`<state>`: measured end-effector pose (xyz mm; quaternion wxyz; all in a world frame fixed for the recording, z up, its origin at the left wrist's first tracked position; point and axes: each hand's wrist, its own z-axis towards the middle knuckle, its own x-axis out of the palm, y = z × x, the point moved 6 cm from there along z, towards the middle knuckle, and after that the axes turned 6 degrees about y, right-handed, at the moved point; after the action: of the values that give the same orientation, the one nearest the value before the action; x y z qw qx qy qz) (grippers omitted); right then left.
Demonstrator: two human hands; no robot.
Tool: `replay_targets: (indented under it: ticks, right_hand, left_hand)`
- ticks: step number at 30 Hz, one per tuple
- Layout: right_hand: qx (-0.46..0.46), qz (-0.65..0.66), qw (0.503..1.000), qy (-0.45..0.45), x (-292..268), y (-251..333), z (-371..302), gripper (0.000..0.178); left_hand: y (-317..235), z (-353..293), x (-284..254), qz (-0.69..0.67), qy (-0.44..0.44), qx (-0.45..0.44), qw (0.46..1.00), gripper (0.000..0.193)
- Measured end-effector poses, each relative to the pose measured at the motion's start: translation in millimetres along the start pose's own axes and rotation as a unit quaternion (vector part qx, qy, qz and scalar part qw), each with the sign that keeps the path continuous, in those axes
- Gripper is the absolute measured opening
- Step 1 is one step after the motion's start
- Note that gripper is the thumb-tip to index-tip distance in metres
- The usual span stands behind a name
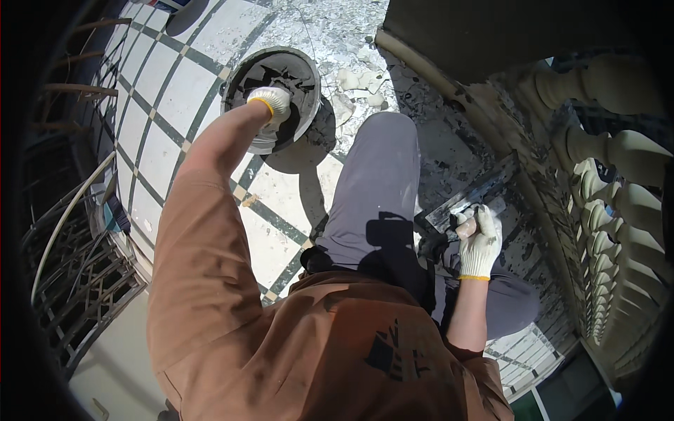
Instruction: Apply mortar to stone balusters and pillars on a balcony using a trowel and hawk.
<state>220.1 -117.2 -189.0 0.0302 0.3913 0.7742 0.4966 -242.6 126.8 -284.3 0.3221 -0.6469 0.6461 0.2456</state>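
Observation:
My left hand (272, 104), in a white knit glove with a yellow cuff, reaches over the near side of a round grey bucket (314, 77). Dark flat flakes (281, 74) lie inside it. The fingers point down into the bucket's shade, so I cannot see whether they grip anything. My right hand (483, 242), gloved alike, is closed around the brownish handle (466, 228) of a plastering trowel. The trowel's long flat blade (474, 193) is smeared with grey and rests low beside my bent right leg, close to the floor.
White floor tiles (165, 91) with dark strips spread to the left. Peeled flakes (358, 81) litter the floor beyond the bucket. A low ledge (449, 81) and cream balusters (611, 147) run along the right. A dark metal lattice (91, 281) stands at the left. My raised knee (379, 154) is between both hands.

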Motion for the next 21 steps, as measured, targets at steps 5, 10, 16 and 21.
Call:
replay_targets:
  ticks: [5, 10, 16, 21]
  right_hand:
    - [-0.021, -0.004, 1.000, -0.010, 4, 6, -1, 0.015]
    - [-0.041, -0.002, 0.999, 0.013, 17, 9, 5, 0.015]
    - [-0.010, -0.018, 0.998, 0.067, 20, 20, 14, 0.010]
    - [-0.260, -0.309, 0.898, 0.173, 39, 34, 33, 0.006]
  left_hand:
    - [14, 8, 0, -0.043, -0.023, 0.040, 0.998, 0.038]
    - [79, -3, 5, -0.082, -0.052, 0.072, 0.993, 0.038]
    - [94, -37, 14, -0.264, -0.030, -0.020, 0.964, 0.040]
    - [111, -60, 17, -0.452, -0.116, -0.007, 0.884, 0.036]
